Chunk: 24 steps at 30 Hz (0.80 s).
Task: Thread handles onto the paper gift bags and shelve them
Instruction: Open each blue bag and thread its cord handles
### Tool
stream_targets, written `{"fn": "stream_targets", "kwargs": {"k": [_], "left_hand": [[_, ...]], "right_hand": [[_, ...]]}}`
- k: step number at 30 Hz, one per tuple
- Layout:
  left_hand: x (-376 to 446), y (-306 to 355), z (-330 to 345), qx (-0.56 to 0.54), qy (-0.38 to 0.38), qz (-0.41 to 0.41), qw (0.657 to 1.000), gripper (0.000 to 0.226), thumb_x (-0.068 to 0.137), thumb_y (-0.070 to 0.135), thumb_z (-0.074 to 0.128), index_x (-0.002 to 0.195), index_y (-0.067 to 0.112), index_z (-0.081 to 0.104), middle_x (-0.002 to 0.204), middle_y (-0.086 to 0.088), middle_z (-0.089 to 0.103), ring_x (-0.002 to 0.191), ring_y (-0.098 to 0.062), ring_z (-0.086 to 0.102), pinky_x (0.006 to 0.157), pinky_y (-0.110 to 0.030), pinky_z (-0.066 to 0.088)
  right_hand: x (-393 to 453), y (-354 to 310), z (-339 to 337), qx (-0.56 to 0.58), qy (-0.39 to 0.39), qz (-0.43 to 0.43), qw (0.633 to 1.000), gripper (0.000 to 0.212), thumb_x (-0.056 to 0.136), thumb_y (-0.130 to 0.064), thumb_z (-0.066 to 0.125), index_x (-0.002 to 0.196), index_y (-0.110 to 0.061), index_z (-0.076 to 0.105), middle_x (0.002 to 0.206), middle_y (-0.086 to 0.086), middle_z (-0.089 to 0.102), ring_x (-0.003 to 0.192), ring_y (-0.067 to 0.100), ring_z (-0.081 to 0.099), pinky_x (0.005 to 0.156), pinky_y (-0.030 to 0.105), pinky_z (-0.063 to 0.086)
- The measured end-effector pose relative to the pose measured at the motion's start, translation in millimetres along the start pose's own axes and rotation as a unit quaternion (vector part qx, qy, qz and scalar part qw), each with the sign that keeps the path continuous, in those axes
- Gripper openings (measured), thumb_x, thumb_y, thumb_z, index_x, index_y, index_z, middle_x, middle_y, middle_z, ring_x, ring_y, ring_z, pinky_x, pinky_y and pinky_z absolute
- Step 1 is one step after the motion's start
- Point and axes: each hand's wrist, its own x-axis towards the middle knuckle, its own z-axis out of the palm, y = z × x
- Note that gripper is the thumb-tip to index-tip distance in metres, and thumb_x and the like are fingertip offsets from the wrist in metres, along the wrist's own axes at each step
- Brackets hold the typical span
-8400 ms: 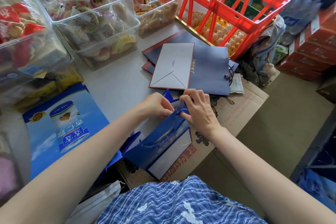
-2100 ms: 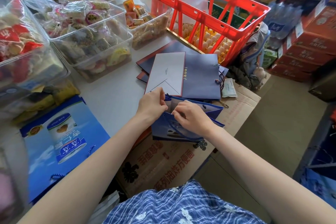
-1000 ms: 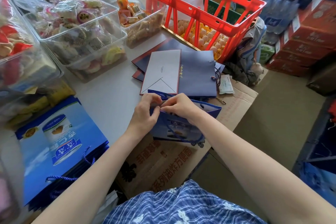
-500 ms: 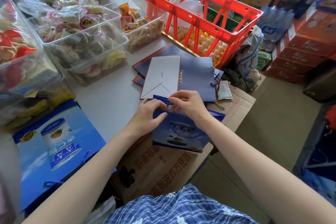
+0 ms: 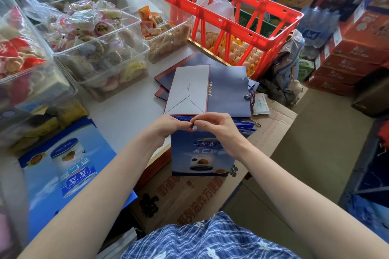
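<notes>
Both hands work at the top edge of one blue gift bag (image 5: 202, 153). The left hand (image 5: 168, 127) has its fingers curled on the near rim, steadying it. The right hand (image 5: 212, 125) pinches a small dark item at the rim, judged to be the end of a handle cord (image 5: 192, 125); it is too small to confirm. The bag stands upright on a flattened cardboard box (image 5: 189, 193) at the edge of the bench (image 5: 126, 111), its printed face toward the person.

Status, as a judgement: threading on this bag is in progress, not complete. To the left, a blue bag of the same print (image 5: 63, 172) lies flat. Beyond the hands, a stack of navy bags (image 5: 227, 90) lies flat, cords showing at its right edge. No shelf holding bags is in view; shelving remains.
</notes>
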Motion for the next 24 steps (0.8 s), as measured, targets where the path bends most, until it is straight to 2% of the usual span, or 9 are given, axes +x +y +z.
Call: {"fn": "stream_targets", "kwargs": {"k": [2, 4, 7, 10, 12, 14, 19, 21, 24], "left_hand": [[0, -2, 2, -0.021, -0.002, 0.008, 1.000, 0.035, 0.076, 0.026, 0.074, 0.099, 0.001, 0.066, 0.115, -0.010, 0.058, 0.107, -0.021, 0.045, 0.074, -0.027, 0.036], [-3, -3, 5, 0.005, 0.009, 0.047, 0.999, 0.019, 0.083, 0.022, 0.068, 0.089, 0.004, 0.066, 0.106, -0.010, 0.060, 0.103, -0.020, 0.048, 0.076, -0.029, 0.035], [-10, -8, 7, 0.122, 0.062, 0.195, 0.971, 0.011, 0.088, 0.016, 0.062, 0.087, 0.006, 0.066, 0.096, -0.008, 0.058, 0.087, -0.016, 0.053, 0.065, -0.018, 0.043], [-13, -19, 6, 0.179, 0.105, 0.305, 0.929, 0.010, 0.086, 0.011, 0.064, 0.090, 0.002, 0.067, 0.098, -0.003, 0.051, 0.084, -0.012, 0.052, 0.066, -0.004, 0.042], [-13, -25, 5, 0.185, 0.113, 0.332, 0.918, 0.010, 0.087, 0.009, 0.063, 0.091, 0.000, 0.066, 0.099, -0.002, 0.048, 0.088, -0.011, 0.051, 0.068, -0.003, 0.041], [-12, -29, 5, 0.195, 0.112, 0.345, 0.911, 0.011, 0.087, 0.009, 0.062, 0.091, -0.001, 0.064, 0.100, -0.001, 0.047, 0.090, -0.011, 0.050, 0.070, -0.004, 0.041], [-8, -34, 0, 0.180, 0.113, 0.362, 0.908, 0.006, 0.085, 0.008, 0.065, 0.088, 0.003, 0.063, 0.100, -0.001, 0.047, 0.092, -0.011, 0.051, 0.079, -0.009, 0.045], [-10, -33, 0, 0.187, 0.109, 0.386, 0.897, 0.005, 0.084, 0.006, 0.065, 0.088, 0.004, 0.063, 0.102, 0.000, 0.047, 0.094, -0.011, 0.050, 0.081, -0.008, 0.043], [-13, -31, 0, 0.226, 0.109, 0.428, 0.868, 0.006, 0.084, 0.006, 0.065, 0.090, 0.002, 0.064, 0.109, -0.003, 0.048, 0.097, -0.012, 0.052, 0.084, -0.020, 0.048]], "right_hand": [[1, -1, 0, -0.008, 0.005, 0.017, 1.000, 0.009, 0.089, -0.014, 0.061, 0.091, -0.015, 0.070, 0.092, 0.006, 0.071, 0.096, 0.021, 0.066, 0.091, 0.030, 0.050], [4, -2, 1, -0.020, 0.032, 0.046, 0.998, 0.009, 0.090, -0.012, 0.059, 0.092, -0.012, 0.068, 0.092, 0.009, 0.070, 0.091, 0.022, 0.067, 0.087, 0.029, 0.052], [9, -2, 8, -0.058, 0.059, 0.085, 0.993, 0.014, 0.090, -0.009, 0.059, 0.100, -0.004, 0.067, 0.082, 0.005, 0.067, 0.073, 0.012, 0.063, 0.071, 0.020, 0.053], [14, -2, 12, -0.050, 0.087, 0.116, 0.988, 0.026, 0.084, -0.006, 0.066, 0.109, -0.007, 0.057, 0.085, 0.008, 0.066, 0.067, 0.012, 0.063, 0.066, 0.020, 0.053], [15, 0, 15, -0.083, 0.107, 0.106, 0.985, 0.027, 0.082, -0.009, 0.069, 0.106, -0.010, 0.056, 0.088, 0.010, 0.068, 0.070, 0.013, 0.065, 0.068, 0.022, 0.055], [15, 1, 17, -0.136, 0.105, 0.076, 0.982, 0.016, 0.084, -0.013, 0.068, 0.099, -0.009, 0.064, 0.088, 0.007, 0.068, 0.071, 0.010, 0.065, 0.069, 0.021, 0.055], [15, -1, 17, -0.189, 0.026, 0.074, 0.979, 0.018, 0.084, -0.013, 0.068, 0.102, -0.010, 0.067, 0.099, 0.005, 0.069, 0.093, 0.016, 0.065, 0.085, 0.031, 0.054], [16, -3, 15, -0.202, 0.031, 0.072, 0.976, 0.018, 0.084, -0.011, 0.068, 0.102, -0.010, 0.068, 0.100, 0.006, 0.069, 0.094, 0.017, 0.064, 0.085, 0.032, 0.054], [16, -5, 9, -0.197, 0.037, 0.081, 0.976, 0.016, 0.085, -0.009, 0.066, 0.100, -0.010, 0.069, 0.099, 0.007, 0.070, 0.091, 0.016, 0.065, 0.081, 0.028, 0.053]]}}
